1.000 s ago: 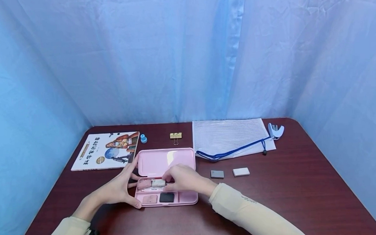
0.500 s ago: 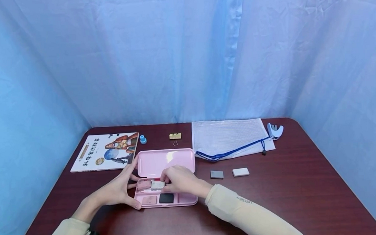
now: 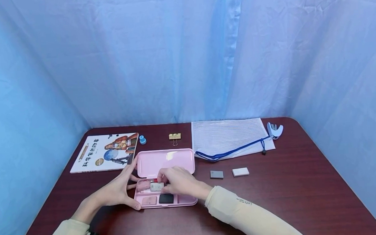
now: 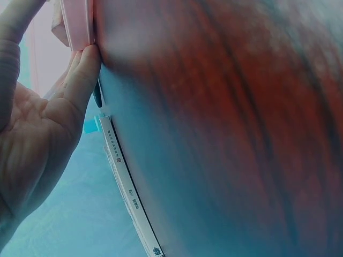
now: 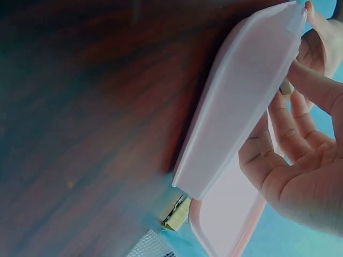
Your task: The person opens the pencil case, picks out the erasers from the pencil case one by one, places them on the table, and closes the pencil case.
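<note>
A pink pencil case [image 3: 187, 199] lies with its lid [image 3: 152, 164] folded back. My left hand [image 3: 116, 189] holds its left end, thumb at the front corner and fingers by the hinge. My right hand [image 3: 179, 180] reaches over the back compartment and pinches a whitish eraser [image 3: 157, 187] between thumb and fingers. Left of that eraser sits a pink eraser [image 3: 143, 185]. The front compartment holds another pink eraser [image 3: 149, 200] and a black eraser [image 3: 166, 198]. A bit of something red [image 3: 155, 180] shows behind the whitish eraser. Part of the case is hidden under my right hand.
Right of the case lie a grey block [image 3: 216, 174] and a white block [image 3: 240, 172]. Behind them are a mesh bag [image 3: 229, 135] with blue cord and a light blue stapler-like item [image 3: 275, 131]. A book [image 3: 105, 152], a small blue item [image 3: 142, 140] and a yellow binder clip [image 3: 175, 136] stand further back.
The whitish eraser has come slightly toward the front of the compartment with my right fingers, and more red shows behind it. My left hand keeps its place on the case.
</note>
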`<move>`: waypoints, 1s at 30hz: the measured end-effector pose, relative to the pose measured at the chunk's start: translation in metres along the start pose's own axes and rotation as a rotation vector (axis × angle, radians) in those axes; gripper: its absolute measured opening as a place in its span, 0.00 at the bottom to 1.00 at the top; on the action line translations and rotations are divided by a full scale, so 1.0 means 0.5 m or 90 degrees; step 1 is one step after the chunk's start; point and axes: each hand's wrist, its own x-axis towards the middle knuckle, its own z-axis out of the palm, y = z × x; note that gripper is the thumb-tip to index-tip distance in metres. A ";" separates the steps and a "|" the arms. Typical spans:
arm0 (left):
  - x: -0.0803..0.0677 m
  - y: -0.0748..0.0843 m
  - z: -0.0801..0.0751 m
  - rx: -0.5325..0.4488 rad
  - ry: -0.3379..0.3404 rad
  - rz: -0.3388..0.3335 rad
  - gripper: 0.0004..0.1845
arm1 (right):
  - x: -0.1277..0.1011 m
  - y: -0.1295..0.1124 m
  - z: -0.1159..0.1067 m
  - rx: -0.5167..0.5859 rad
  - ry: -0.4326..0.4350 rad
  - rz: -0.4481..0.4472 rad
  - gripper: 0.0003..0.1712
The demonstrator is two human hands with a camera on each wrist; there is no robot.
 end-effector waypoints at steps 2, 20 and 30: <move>0.000 0.000 0.000 -0.001 0.000 0.002 0.79 | 0.000 -0.001 -0.001 0.014 -0.004 -0.003 0.12; 0.001 0.000 0.002 -0.001 -0.001 0.004 0.80 | -0.015 0.038 -0.038 0.185 -0.019 -0.027 0.09; 0.001 0.000 0.000 0.016 0.001 0.006 0.80 | -0.082 0.077 -0.122 0.439 -0.027 0.058 0.11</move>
